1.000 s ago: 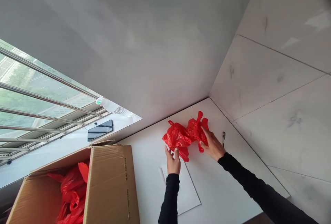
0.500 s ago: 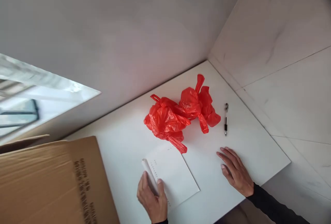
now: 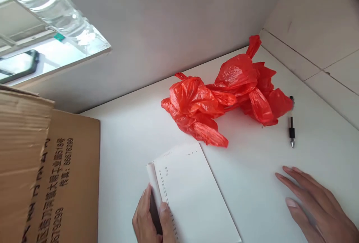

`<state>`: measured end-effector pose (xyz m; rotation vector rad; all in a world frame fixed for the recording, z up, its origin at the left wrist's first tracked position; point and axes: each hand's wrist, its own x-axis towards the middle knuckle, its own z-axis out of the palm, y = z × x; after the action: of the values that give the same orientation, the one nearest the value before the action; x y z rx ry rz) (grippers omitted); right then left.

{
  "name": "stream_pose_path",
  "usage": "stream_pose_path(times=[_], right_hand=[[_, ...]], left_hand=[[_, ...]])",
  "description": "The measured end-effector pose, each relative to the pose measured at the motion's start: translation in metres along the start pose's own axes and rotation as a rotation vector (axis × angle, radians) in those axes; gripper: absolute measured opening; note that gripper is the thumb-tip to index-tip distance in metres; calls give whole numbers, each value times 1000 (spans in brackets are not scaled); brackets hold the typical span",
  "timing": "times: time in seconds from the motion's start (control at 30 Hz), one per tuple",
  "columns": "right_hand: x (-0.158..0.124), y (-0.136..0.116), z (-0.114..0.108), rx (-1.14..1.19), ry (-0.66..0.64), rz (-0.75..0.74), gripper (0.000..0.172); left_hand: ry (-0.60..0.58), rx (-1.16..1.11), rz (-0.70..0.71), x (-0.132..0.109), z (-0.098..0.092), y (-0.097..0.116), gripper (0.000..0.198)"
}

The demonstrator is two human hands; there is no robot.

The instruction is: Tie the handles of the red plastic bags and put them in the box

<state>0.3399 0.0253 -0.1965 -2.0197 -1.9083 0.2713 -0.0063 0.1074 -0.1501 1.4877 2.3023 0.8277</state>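
A white notebook with handwritten columns of small numbers lies on the white table, its left pages rolled back along the spine. My left hand grips that rolled edge, thumb on the page and fingers around the outside. To the right of the notebook, my right hand rests low over the table with its fingers spread, holding nothing. Above it lies a clear pen with a black grip. Crumpled red plastic bags lie behind the notebook, and their right part partly reaches the pen's upper end.
A cardboard box with printed black characters stands at the left. The table meets a grey wall at the back and a tiled wall at the right. An opening in the wall shows at upper left.
The camera view has come closer and shifted, so the table things appear larger. My left hand still grips the notebook's rolled edge; my right hand stays open beside it.
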Motion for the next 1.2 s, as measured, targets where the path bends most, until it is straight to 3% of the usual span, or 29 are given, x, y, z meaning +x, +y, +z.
stream_pose_path(times=[0.13, 0.27, 0.4, 0.53, 0.63, 0.93, 1.2], right_hand=[[2, 4, 2, 12, 23, -37, 55], [2, -1, 0, 38, 37, -82, 52], [1, -1, 5, 62, 46, -133, 50], [3, 4, 11, 74, 78, -176, 48], [4, 8, 14, 80, 108, -208, 48], [4, 23, 36, 119, 157, -242, 49], [10, 20, 34, 126, 165, -232, 48]], left_hand=[[-32, -111, 91, 0, -3, -8, 55], [33, -258, 135, -10, -12, -11, 48], [93, -317, 91, -55, -33, -25, 39], [173, -220, 144, -110, -52, -66, 34], [283, -200, 136, -128, -58, -91, 32], [347, -186, 191, -130, -51, -85, 29], [277, -258, 154, -130, -50, -92, 35]])
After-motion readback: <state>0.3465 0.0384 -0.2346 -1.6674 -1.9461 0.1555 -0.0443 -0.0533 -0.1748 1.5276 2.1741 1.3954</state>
